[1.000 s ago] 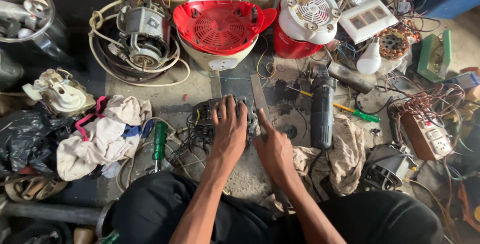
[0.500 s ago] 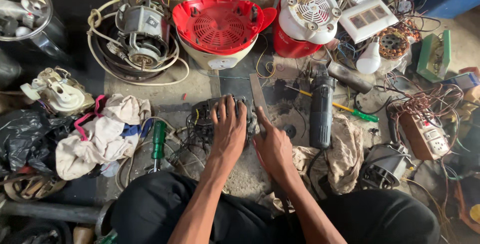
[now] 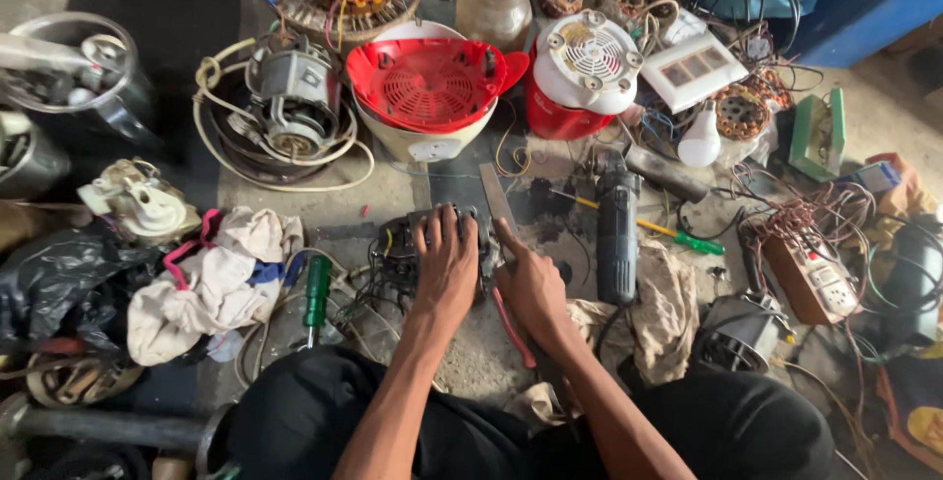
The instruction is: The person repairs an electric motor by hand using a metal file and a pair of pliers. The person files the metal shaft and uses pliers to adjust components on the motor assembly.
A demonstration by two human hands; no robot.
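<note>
A: Where are the hands?

B: Both are on a dark motor that sits on the floor just ahead of the person's knees. The left hand lies palm down over its top, fingers curled over the far edge, gripping it. The right hand presses against the motor's right side, thumb stretched up along it. Whether that hand truly grasps it, I cannot tell.

A: And the arms?

B: Both forearms come up from the lap and draw together at the motor. The wrists are nearly straight.

A: What lies close by?

B: A green-handled screwdriver is left of the motor, next to a heap of rags. A black grinder lies just right of the right hand, on a tan cloth. Thin wires trail around the motor.

A: Any containers?

B: Beyond the motor stands a cream tub capped by a red grille, so its inside is hidden. A glass jar is behind it, and I cannot make out what it holds. At the floor's far left edge a clear round bowl holds pale metal parts.

A: Further out?

B: A bare motor ringed by white cable is left of the tub, a red-and-white housing right of it, and a white bulb is further right.
</note>
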